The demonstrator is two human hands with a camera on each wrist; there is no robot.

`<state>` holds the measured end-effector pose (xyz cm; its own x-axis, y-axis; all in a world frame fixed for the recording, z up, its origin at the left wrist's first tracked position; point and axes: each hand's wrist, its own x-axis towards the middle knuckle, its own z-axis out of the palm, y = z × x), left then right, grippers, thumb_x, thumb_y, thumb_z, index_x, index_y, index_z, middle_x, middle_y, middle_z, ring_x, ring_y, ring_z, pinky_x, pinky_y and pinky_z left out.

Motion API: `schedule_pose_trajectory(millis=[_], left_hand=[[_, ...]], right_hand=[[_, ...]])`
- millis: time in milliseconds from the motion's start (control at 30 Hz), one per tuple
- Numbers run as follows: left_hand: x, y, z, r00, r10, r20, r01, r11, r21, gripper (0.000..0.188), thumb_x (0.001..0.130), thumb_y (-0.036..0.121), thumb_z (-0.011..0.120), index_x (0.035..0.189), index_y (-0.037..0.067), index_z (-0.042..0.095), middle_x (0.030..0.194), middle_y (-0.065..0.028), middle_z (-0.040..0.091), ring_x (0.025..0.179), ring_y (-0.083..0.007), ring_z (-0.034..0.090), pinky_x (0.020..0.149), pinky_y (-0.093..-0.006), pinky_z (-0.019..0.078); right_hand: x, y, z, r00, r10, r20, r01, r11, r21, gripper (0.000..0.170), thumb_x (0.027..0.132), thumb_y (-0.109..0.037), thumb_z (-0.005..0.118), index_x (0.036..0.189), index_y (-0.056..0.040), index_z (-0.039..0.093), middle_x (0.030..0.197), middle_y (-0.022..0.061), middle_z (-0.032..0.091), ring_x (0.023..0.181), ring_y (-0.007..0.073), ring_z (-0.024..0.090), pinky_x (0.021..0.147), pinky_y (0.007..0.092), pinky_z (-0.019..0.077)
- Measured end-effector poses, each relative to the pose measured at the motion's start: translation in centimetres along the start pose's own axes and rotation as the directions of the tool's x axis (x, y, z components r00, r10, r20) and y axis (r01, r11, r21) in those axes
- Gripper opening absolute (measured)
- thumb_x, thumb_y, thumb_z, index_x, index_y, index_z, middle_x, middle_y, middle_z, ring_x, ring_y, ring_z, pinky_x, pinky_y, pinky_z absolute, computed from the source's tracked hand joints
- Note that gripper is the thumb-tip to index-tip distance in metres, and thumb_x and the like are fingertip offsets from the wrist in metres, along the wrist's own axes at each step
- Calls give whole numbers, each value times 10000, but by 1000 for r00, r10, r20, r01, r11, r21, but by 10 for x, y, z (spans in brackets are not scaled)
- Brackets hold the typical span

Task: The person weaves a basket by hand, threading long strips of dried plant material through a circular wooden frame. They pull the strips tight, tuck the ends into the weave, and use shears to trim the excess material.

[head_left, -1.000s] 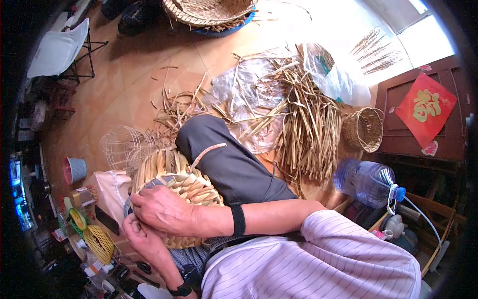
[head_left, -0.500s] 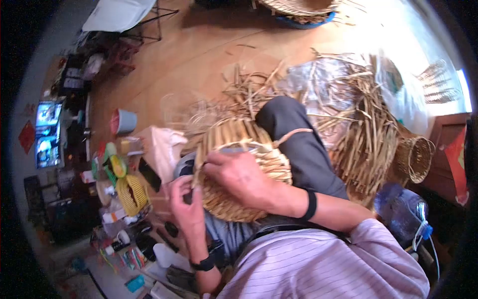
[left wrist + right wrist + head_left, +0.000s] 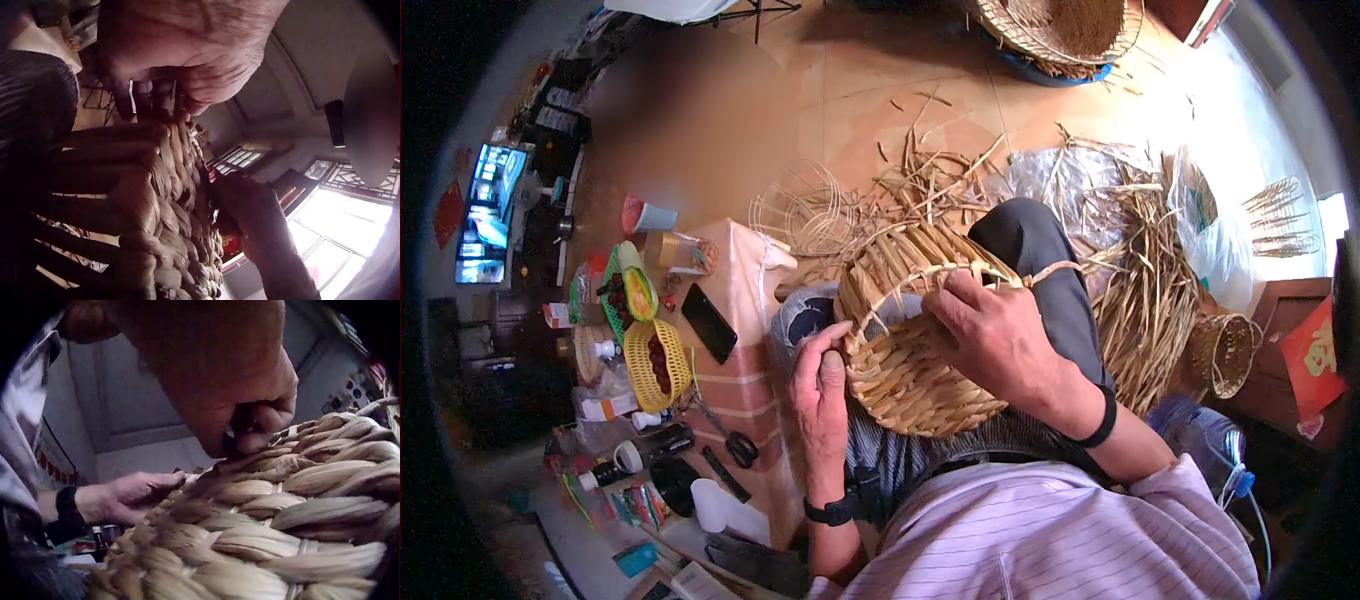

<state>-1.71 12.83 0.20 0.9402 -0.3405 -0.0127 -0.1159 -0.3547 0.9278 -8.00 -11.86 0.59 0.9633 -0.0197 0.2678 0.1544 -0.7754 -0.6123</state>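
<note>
Both hands are kept at a pale, woven basket (image 3: 925, 385), which is set tilted on the person's lap, between the two forearms. Its rim is gripped at the left side by the left hand (image 3: 822, 395), the thumb lying close to the edge. Farther right, the weave by the opening is pinched by the curled fingers of the right hand (image 3: 1000, 330); whether a separate strand is also held cannot be told. Thick, twisted strands are shown close up in both wrist views. From the right end of the rim, a loose strip (image 3: 1056, 269) is extended over a dark trouser knee. A dark band is worn on each wrist.

To the left, a cloth-covered table (image 3: 745, 265) is seen, on which a black phone (image 3: 709, 322), a yellow basket (image 3: 654, 366) with dark red contents, and scissors (image 3: 740, 447) are placed. Beyond the lap, dry stalks (image 3: 1145, 295) are heaped on the tiled floor beside clear plastic sheeting (image 3: 1065, 180). At the right, a small woven basket (image 3: 1223, 356) is seen near a large clear bottle (image 3: 1198, 432) with a blue cap. At the top, a large woven basket (image 3: 1065, 30) is rested on a blue tub (image 3: 1050, 75).
</note>
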Motion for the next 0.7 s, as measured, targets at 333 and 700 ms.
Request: schedule_pose_trajectory(millis=[333,700], left_hand=[[-5,-19,14,998,33,-50,-27,992,126,739,944,533,869,1377,-14,626,1320,-89,649,1233,-225,612,1145,-391,457],[-3,-24,21,991,-79,-104,60,984,-169,387,1035,128,730,1360,-31,593,1267,-94,641,1186,-211,611,1076,-368,488]], right_hand=[[22,-16,0,979,-102,176,123,986,-111,311,901,-118,691,1194,-25,642,1094,156,615,833,337,737,686,453,617],[-4,11,-20,978,-140,152,154,985,-83,245,893,-117,684,1094,11,629,1020,143,588,792,302,719,600,447,585]])
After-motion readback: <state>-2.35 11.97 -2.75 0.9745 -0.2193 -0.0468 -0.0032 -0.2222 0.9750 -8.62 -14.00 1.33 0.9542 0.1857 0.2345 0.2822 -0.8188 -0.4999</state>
